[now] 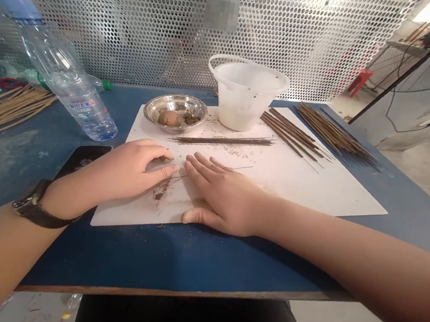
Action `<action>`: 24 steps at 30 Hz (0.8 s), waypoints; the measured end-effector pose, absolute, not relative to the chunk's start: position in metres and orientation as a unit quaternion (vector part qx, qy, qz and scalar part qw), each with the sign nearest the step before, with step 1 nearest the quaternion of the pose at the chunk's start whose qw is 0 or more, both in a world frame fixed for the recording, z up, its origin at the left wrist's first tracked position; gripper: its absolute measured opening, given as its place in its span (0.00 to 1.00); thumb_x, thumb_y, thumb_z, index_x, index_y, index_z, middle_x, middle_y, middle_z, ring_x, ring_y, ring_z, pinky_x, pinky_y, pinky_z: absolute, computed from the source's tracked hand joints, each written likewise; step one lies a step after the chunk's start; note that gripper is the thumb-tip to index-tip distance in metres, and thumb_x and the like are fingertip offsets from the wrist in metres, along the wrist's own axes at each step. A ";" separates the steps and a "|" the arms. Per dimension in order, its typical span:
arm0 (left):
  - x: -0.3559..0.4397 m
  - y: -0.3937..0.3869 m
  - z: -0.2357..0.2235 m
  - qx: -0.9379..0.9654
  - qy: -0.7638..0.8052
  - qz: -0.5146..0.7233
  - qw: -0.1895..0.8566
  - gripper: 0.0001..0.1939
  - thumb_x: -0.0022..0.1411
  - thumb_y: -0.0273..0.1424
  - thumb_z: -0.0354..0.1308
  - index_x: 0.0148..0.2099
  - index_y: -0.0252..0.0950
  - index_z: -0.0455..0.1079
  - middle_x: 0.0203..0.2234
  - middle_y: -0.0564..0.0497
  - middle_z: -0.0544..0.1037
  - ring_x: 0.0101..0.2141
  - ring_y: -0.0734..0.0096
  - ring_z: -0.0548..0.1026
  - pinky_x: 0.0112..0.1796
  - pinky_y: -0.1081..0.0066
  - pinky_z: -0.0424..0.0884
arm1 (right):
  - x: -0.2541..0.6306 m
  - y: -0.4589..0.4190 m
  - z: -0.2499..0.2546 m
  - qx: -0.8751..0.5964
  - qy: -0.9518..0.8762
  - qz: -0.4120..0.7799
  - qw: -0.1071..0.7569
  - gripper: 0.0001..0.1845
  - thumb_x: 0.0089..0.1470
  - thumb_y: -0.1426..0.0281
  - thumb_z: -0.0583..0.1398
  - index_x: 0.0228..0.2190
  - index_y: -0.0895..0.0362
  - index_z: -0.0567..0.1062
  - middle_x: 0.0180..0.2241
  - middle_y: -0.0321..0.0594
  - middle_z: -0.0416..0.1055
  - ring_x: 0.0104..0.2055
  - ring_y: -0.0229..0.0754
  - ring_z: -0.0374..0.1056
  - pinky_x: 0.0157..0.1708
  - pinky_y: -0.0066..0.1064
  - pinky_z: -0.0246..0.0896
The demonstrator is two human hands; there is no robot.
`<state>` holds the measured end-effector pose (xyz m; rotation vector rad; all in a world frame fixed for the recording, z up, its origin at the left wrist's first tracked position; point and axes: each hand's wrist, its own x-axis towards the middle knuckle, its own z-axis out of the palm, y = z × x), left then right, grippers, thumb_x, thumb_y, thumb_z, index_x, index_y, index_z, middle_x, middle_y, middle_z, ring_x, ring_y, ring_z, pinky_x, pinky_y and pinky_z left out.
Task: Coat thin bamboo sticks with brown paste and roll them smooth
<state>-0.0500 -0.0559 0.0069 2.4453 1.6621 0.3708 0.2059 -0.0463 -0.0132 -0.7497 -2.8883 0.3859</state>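
Where the fingertips meet: a thin coated incense stick [233, 167] is laid across the white board [314, 190], nearer its front edge than its back edge, and is partly covered by the right hand.
Left hand [129, 168]: it is rested toward the board's front left corner, with the fingers of the left hand [163, 162] held together and curled over the stick's left end. Whether the stick is clamped cannot be told.
Right hand [226, 197]: it is pressed flat on the board, with the fingers of the right hand [202, 162] slightly apart and extended, not clamped. Contact is judged to be spread along their undersides, keeping the stick low against the board.
Behind the hands: a band of dark coated sticks [221, 141] is laid on the board, and a silver bowl [154, 111] holding a lump of brown paste [170, 118] is set at the board's back left.
Edges: the board's front edge is just below the hands, and the right hand's thumb is close to it. Brown crumbs [159, 193] are scattered on the board just below the left fingertips.
Room to the left: a smartphone [84, 157] is lying just off the board, beside the left wrist.
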 end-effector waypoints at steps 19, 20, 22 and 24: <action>-0.050 -0.057 0.009 0.821 0.556 0.093 0.090 0.24 0.67 0.53 0.55 0.53 0.42 0.78 0.50 0.45 0.81 0.48 0.49 0.78 0.48 0.55 0.74 | 0.224 -0.068 -0.010 -0.332 -0.940 0.077 0.004 0.59 0.64 0.35 0.46 0.71 0.75 0.56 0.74 0.68 0.45 0.77 0.70 0.41 0.72 0.59 0.49; -0.050 -0.057 0.009 0.820 0.557 0.092 0.091 0.25 0.67 0.53 0.55 0.53 0.42 0.78 0.50 0.45 0.81 0.49 0.49 0.78 0.48 0.56 0.74 | 0.225 -0.071 -0.012 -0.337 -0.939 0.075 0.004 0.60 0.63 0.34 0.46 0.71 0.75 0.56 0.74 0.68 0.45 0.76 0.71 0.41 0.72 0.59 0.49; -0.050 -0.057 0.009 0.823 0.554 0.091 0.087 0.24 0.68 0.53 0.55 0.53 0.42 0.78 0.51 0.45 0.81 0.49 0.49 0.78 0.48 0.56 0.74 | 0.222 -0.072 -0.017 -0.345 -0.936 0.071 0.007 0.62 0.62 0.33 0.45 0.72 0.75 0.54 0.74 0.70 0.43 0.76 0.73 0.39 0.72 0.61 0.48; -0.051 -0.056 0.008 0.827 0.549 0.090 0.081 0.24 0.68 0.52 0.55 0.53 0.42 0.78 0.51 0.45 0.81 0.50 0.49 0.77 0.49 0.55 0.73 | 0.216 -0.063 -0.021 -0.350 -0.934 0.071 0.011 0.62 0.62 0.33 0.44 0.72 0.76 0.52 0.74 0.70 0.40 0.77 0.73 0.35 0.72 0.63 0.44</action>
